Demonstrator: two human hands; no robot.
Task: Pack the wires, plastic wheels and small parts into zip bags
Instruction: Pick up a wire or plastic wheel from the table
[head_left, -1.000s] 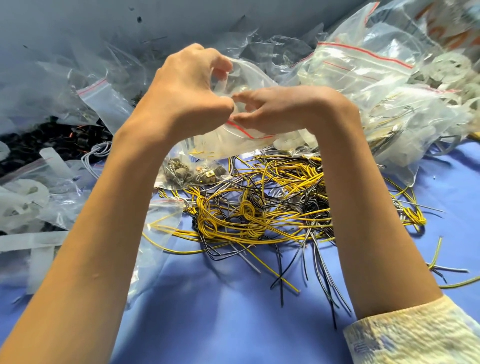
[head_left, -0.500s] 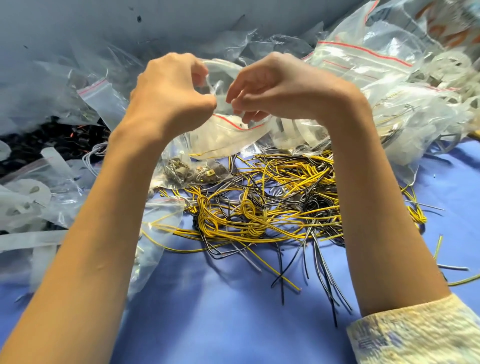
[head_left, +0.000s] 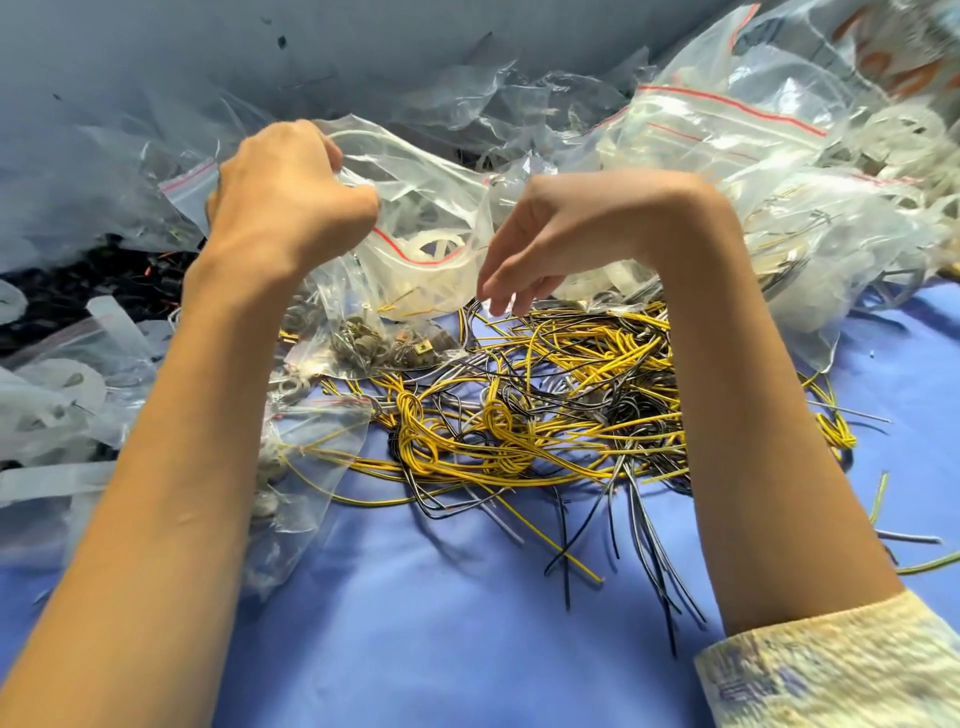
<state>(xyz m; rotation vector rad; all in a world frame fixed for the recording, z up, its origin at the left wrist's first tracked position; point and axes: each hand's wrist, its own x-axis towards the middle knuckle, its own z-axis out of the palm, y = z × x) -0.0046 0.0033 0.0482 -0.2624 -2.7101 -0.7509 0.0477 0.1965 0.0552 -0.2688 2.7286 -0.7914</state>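
Your left grip (head_left: 291, 202) clenched the zip bag (head_left: 423, 179) at its mouth, holding it raised with a white wheel (head_left: 439, 244) inside. Your right grip (head_left: 566, 234) hung released, holding nothing, just right of that mouth. The wires (head_left: 519, 431) lay directly beneath it, nearer that side.

Wires (head_left: 545, 415) heaped on tabletop (head_left: 441, 634) centre. Bag of small parts (head_left: 374, 348) at their left rear edge. Zip bag with wheel (head_left: 415, 208) behind. Filled bags (head_left: 727, 145) right rear.
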